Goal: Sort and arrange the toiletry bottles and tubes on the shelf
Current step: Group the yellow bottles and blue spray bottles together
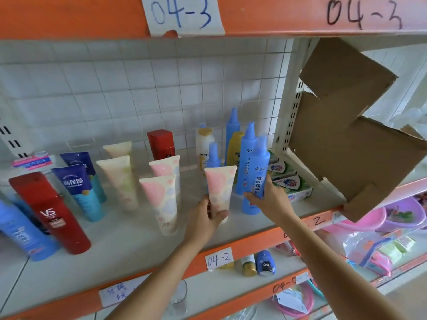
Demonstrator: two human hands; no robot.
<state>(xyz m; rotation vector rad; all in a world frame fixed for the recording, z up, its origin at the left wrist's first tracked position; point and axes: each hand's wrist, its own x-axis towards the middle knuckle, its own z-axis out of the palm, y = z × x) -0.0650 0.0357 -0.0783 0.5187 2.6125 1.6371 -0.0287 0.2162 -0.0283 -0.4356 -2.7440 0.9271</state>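
Observation:
My left hand (pixel 209 219) grips the lower end of a pink-and-cream tube (pixel 220 187), upright on the white shelf (pixel 129 248). My right hand (pixel 269 196) holds a blue spray bottle (pixel 260 172) near its base. More blue spray bottles (pixel 248 153) and yellow-capped bottles (pixel 204 144) stand behind it. Two matching pink tubes (pixel 161 199) stand left of my left hand. Cream tubes (pixel 119 179), dark blue tubes (pixel 77 188), a red VS bottle (pixel 49 211) and a blue bottle (pixel 20 232) fill the left side.
Green-and-white soap packs (pixel 290 183) lie at the shelf's right end, next to a hanging cardboard divider (pixel 346 139). A red box (pixel 161 144) stands at the back. Pink basins (pixel 379 215) and small bottles (pixel 265 264) sit on lower shelves.

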